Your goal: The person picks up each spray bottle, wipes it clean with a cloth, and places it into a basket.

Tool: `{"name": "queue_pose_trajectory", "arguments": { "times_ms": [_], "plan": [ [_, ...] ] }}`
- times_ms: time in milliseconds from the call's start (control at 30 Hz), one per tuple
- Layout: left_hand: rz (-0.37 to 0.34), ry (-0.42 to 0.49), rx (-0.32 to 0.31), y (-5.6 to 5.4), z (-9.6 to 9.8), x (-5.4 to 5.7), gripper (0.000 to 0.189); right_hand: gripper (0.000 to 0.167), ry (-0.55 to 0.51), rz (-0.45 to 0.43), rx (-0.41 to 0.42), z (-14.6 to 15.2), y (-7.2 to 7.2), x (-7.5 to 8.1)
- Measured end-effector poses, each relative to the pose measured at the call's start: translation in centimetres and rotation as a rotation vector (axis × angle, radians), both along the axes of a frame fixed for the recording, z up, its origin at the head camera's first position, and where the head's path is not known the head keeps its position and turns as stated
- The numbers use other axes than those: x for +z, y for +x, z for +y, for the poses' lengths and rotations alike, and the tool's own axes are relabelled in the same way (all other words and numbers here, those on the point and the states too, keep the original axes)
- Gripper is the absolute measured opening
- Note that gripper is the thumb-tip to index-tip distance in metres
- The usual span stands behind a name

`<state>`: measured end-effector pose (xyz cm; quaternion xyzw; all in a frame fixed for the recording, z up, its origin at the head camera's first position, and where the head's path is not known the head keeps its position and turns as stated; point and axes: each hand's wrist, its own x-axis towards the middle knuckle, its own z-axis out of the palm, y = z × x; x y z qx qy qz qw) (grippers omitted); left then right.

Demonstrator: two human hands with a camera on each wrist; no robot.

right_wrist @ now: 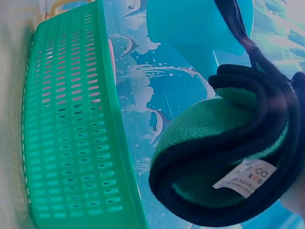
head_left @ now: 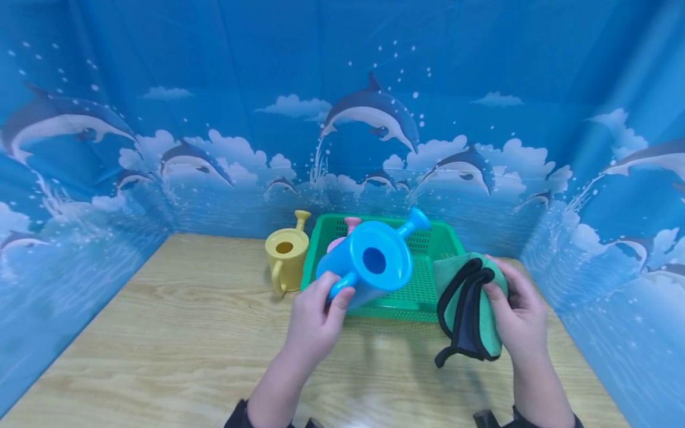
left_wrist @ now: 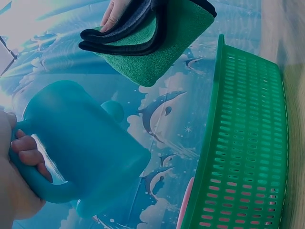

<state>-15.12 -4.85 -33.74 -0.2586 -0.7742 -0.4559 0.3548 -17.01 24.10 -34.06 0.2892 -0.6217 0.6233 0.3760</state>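
My left hand [head_left: 316, 318] grips the handle of a blue watering can [head_left: 369, 261], held up in front of the green basket and tilted so its round top opening faces me. In the left wrist view, fingers curl through the handle of the can [left_wrist: 86, 138]. My right hand [head_left: 521, 309] holds a folded green cloth [head_left: 471, 306] with black edging, thumb on the near side, by the basket's right end. The right wrist view shows the cloth [right_wrist: 205, 124] folded over, with a white label [right_wrist: 245, 177] inside; that hand is mostly hidden there.
The green plastic basket [head_left: 436, 312] stands on the wooden table [head_left: 176, 333] near the back. A pink watering can [head_left: 352, 223] sits inside it, mostly hidden by the blue one. A yellow watering can [head_left: 289, 261] stands left of the basket. Dolphin-print curtains [head_left: 241, 77] enclose the table.
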Motion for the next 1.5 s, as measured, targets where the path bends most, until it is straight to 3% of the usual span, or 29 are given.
{"name": "queue_pose_trajectory", "arguments": {
  "times_ms": [233, 533, 833, 1033, 1367, 1500],
  "plan": [
    [0.088, -0.162, 0.098, -0.4, 0.0, 0.0, 0.045, 0.031, -0.011, 0.008, 0.01, 0.2, 0.1, 0.1],
    [0.167, -0.307, 0.124, -0.5, -0.3, 0.2, 0.046, 0.031, -0.008, 0.018, 0.013, 0.2, 0.1, 0.3],
    [0.327, -0.351, 0.084, -1.6, -0.7, -0.3, 0.041, 0.031, 0.0, 0.026, -0.008, 0.4, 0.2, 0.4],
    [0.378, -0.413, 0.036, -1.9, -1.2, -0.4, 0.041, 0.031, 0.043, 0.046, -0.077, 0.3, 0.4, 0.7],
    [0.425, -0.47, -0.015, -1.8, -1.5, -0.3, 0.035, 0.038, 0.202, 0.231, -0.231, -0.9, 2.0, 1.6],
    [0.425, -0.477, -0.018, -1.7, -1.5, -0.3, 0.034, 0.035, 0.205, 0.317, -0.2, -1.8, 2.8, 2.3]
  ]
}}
